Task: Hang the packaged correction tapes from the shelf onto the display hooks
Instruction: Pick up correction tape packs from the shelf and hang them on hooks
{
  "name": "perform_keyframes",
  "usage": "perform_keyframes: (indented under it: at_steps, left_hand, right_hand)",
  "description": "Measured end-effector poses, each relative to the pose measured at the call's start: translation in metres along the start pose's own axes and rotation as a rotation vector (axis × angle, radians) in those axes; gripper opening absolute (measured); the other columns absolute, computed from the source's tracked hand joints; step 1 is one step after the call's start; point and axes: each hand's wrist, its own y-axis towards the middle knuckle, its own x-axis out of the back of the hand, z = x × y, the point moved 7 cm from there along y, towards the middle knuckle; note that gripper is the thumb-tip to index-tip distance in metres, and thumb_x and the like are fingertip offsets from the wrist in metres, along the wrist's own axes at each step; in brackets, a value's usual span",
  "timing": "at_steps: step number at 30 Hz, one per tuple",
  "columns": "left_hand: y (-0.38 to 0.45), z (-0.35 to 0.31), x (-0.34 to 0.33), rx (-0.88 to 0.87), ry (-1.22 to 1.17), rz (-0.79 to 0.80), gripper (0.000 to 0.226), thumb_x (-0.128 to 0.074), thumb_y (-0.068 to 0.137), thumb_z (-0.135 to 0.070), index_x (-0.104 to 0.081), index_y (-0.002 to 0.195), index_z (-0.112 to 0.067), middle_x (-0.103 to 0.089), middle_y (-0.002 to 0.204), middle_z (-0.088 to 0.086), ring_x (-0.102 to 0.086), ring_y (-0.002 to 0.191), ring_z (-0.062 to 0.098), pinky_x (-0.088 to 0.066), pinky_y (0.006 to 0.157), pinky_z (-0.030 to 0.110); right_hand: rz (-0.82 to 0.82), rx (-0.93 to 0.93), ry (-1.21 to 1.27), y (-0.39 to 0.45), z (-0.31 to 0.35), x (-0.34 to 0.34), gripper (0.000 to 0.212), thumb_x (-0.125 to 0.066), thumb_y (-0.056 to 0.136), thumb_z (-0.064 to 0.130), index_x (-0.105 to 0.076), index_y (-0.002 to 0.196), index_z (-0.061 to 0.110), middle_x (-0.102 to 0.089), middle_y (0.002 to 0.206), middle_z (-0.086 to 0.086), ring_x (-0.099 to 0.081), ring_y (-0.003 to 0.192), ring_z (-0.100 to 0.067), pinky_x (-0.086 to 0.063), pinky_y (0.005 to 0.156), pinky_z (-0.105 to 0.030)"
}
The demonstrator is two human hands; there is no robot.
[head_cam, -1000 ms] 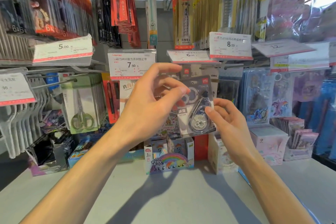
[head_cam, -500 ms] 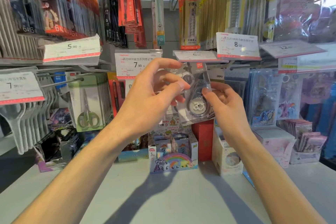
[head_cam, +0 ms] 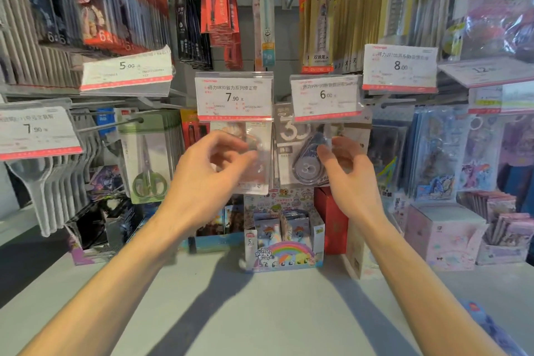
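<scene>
A packaged correction tape [head_cam: 300, 159], grey card with a clear teardrop dispenser, hangs under the 6.00 price tag [head_cam: 325, 97] on its display hook, whose rod is hidden behind the tag. My right hand [head_cam: 349, 179] pinches the pack's right edge, with the thumb lying on the dispenser. My left hand [head_cam: 211, 179] hovers just left of it with loosely curled fingers and holds nothing. It is in front of a clear pack [head_cam: 254, 153] hanging under the 7.90 tag [head_cam: 234, 97]. Both hands are motion-blurred.
Packed hooks surround the spot: scissors [head_cam: 148, 159] at left, pens and refills above, pastel keychain packs [head_cam: 436, 156] at right. On the grey shelf [head_cam: 260, 312] stand a rainbow card box [head_cam: 284, 246], a red box [head_cam: 332, 220] and pink boxes [head_cam: 445, 237].
Both hands raised the pack from chest height up under the 6.00 tag, where it now hangs. My left hand has let go and moved left; my right hand stays at the pack's edge.
</scene>
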Motion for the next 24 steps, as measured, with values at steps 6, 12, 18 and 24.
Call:
perform_keyframes:
  at_steps: [6, 12, 18, 24]
  left_hand:
    - [0.012, 0.044, 0.011, 0.128, 0.114, -0.18, 0.047, -0.074, 0.088, -0.036, -0.047, 0.127, -0.034, -0.056, 0.105, -0.026, -0.057, 0.087, -0.017, -0.038, 0.071, 0.011]
    - [0.019, 0.075, -0.01, 0.27, 0.074, -0.041, 0.072, -0.07, 0.088, -0.058, -0.031, 0.146, -0.042, -0.05, 0.125, -0.016, -0.053, 0.089, -0.006, -0.036, 0.067, 0.018]
    - [0.022, 0.082, -0.017, 0.275, 0.053, -0.029, 0.069, -0.07, 0.091, -0.051, -0.03, 0.146, -0.04, -0.054, 0.117, -0.021, -0.048, 0.087, -0.013, -0.034, 0.063, 0.014]
    - [0.019, 0.081, -0.012, 0.258, 0.003, -0.034, 0.06, -0.071, 0.088, -0.057, -0.035, 0.134, -0.046, -0.047, 0.106, -0.037, -0.048, 0.092, -0.015, -0.036, 0.067, 0.015]
  right_hand:
    - [0.124, -0.065, 0.016, 0.002, -0.005, -0.028, 0.063, -0.074, 0.087, 0.056, -0.039, 0.137, 0.038, -0.063, 0.121, 0.02, -0.059, 0.109, 0.012, -0.04, 0.079, -0.005]
    - [0.112, -0.139, 0.015, 0.007, -0.018, -0.027, 0.053, -0.077, 0.085, 0.056, -0.045, 0.125, 0.043, -0.061, 0.113, 0.025, -0.053, 0.093, 0.015, -0.037, 0.071, -0.007]
    - [0.125, -0.167, 0.049, 0.01, -0.026, -0.031, 0.075, -0.074, 0.083, 0.063, -0.043, 0.146, 0.036, -0.054, 0.122, 0.029, -0.054, 0.103, 0.001, -0.041, 0.078, -0.014]
    - [0.114, -0.275, -0.013, 0.009, -0.029, -0.035, 0.11, -0.069, 0.074, 0.079, -0.028, 0.159, 0.023, -0.046, 0.157, -0.002, -0.049, 0.139, -0.026, -0.04, 0.106, -0.039]
